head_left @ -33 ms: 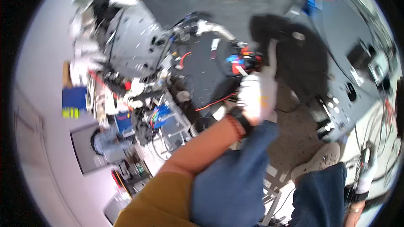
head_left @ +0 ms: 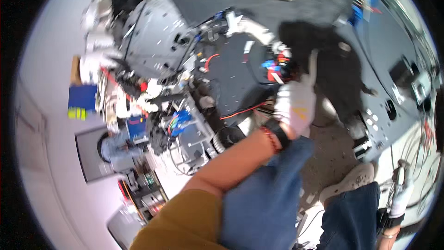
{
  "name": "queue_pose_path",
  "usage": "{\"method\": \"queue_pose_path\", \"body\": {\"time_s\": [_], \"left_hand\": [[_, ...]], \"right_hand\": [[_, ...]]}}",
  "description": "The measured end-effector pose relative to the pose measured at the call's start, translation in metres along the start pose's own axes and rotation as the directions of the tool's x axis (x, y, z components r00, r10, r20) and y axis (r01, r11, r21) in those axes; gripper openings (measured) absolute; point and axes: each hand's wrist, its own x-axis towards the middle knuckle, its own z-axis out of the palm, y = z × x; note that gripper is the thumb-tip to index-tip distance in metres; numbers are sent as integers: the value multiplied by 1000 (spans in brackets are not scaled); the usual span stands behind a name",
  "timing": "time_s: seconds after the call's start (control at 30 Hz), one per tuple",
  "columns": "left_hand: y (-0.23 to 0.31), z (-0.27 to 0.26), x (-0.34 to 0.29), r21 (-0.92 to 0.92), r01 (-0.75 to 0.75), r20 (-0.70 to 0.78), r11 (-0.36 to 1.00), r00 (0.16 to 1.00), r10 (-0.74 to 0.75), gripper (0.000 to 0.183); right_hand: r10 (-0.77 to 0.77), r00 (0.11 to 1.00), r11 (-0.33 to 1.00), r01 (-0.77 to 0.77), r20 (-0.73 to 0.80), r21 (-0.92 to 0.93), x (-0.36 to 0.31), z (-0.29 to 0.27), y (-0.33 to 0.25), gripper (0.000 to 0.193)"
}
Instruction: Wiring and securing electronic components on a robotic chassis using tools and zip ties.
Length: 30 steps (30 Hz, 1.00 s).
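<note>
Take the dark panel in front of you as the landmark. Your white-gloved left hand lies just off its right, near side, with the fingers bent; blur hides what lies inside them, so you cannot tell whether they hold anything. A small cluster of red, blue and black parts sits at the panel's right edge, just beside the far side of that hand, and contact between the two is unclear. A pale strip stands out past your knuckles, farther right of the panel, against a large black form; whether you grip it, you cannot tell. Your right hand, also white-gloved, is well apart from the panel, far to its lower right. A slim grey piece shows at its fingers, too blurred to say whether you grip it. A long red wire runs along the panel's near edge, and a short curved one lies on its left part. A white curved piece lies beyond its far edge, a grey plate left of it, and blue wiring to its lower left.
</note>
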Motion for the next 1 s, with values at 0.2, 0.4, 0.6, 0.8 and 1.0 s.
{"method": "queue_pose_path", "body": {"time_s": [0.2, 0.4, 0.6, 0.8, 1.0], "left_hand": [[-61, -9, -52, -366, -73, -193, 928, 981, 1, 56], [-226, -40, -160, 39, 328, -348, 944, 890, -295, 56], [-298, -24, -233, 317, 537, 448, 782, 642, -622, 75], [-274, -3, -261, 115, 606, 427, 787, 685, -590, 61], [-286, -8, -284, -97, 552, 331, 828, 803, -496, 56]], "right_hand": [[-367, 725, 610, 660, 582, -437, -31, 137, -162, 21], [-192, 694, 493, 679, 694, -544, -63, 191, -182, 17], [-55, 618, 412, 730, 784, -546, -81, 208, -196, 17], [-49, 637, 259, 752, 769, -606, -90, 230, -220, 14], [114, 634, 384, 682, 765, -622, -123, 265, -232, 19]]}}
